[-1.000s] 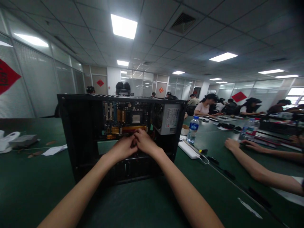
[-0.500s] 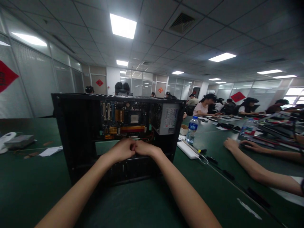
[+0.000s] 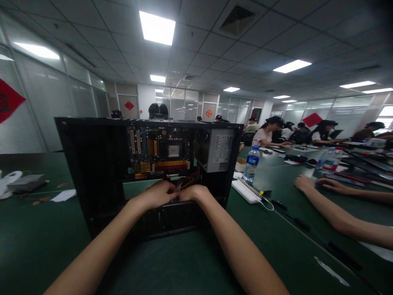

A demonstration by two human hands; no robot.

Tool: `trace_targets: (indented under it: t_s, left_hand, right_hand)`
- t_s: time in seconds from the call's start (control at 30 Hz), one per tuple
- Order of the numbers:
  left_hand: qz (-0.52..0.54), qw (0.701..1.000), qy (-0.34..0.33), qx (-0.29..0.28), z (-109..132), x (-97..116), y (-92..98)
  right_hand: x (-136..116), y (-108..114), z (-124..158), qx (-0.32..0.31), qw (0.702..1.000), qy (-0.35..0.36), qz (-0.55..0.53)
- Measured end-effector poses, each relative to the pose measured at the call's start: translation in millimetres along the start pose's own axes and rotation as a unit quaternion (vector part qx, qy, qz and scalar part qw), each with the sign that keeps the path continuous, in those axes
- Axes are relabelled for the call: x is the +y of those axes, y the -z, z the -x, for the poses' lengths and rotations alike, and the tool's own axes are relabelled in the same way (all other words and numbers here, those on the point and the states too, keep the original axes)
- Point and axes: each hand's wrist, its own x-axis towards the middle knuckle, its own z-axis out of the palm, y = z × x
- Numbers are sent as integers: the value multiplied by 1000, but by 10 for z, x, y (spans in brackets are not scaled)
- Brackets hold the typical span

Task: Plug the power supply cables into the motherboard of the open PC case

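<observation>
A black computer case (image 3: pixel 89 172) stands open-sided on the green table in front of me. Inside are a motherboard (image 3: pixel 162 143) and a silver power supply (image 3: pixel 219 151). Coloured power supply cables (image 3: pixel 188 180) hang from it and run down between my hands. My left hand (image 3: pixel 159 192) and my right hand (image 3: pixel 194 192) meet low in the case, just above its black lower crossbar. Both hands are closed, with curled fingers around the cable ends. The fingertips and whatever connector lies there are mostly hidden.
Right of the case stand a water bottle (image 3: pixel 252 164) and a white power strip (image 3: pixel 245 192) with cables. Another person's hands (image 3: pixel 307 186) rest farther right. A grey box (image 3: pixel 26 183) and white paper (image 3: pixel 63 195) lie at left. Several people sit behind.
My hands have come slightly apart and the right has turned downward, so the coloured cables now show between them. The view has shifted a little.
</observation>
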Motion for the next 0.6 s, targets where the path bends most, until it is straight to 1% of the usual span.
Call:
trace_targets:
  t_s: [0.07, 0.1, 0.13, 0.17, 0.27, 0.37, 0.43, 0.53, 0.6]
  left_hand:
    - [-4, 1000, -15, 5, 15, 33, 17]
    - [-6, 1000, -23, 6, 21, 46, 26]
    - [-9, 999, -30, 9, 27, 57, 35]
    - [-12, 999, -36, 14, 32, 67, 43]
    - [-15, 997, -53, 46, 52, 93, 64]
    - [10, 993, -56, 101, 70, 117, 84]
    - [39, 990, -45, 127, 75, 126, 106]
    - [88, 981, -29, 170, 80, 122, 179]
    - [111, 971, -32, 211, 95, 116, 262]
  right_hand:
    - [-27, 23, 16, -63, 998, 19, 13]
    - [-43, 36, 29, -73, 997, 31, 25]
    - [-57, 51, 45, -61, 997, 40, 37]
    - [-67, 65, 62, -35, 997, 43, 44]
    - [-75, 99, 106, 51, 998, 16, 19]
    - [-57, 116, 105, 127, 990, -9, -65]
    - [-47, 114, 70, 164, 974, -12, -158]
    - [-51, 105, -4, 192, 929, 0, -317]
    - [-76, 118, -25, 201, 896, 15, -396]
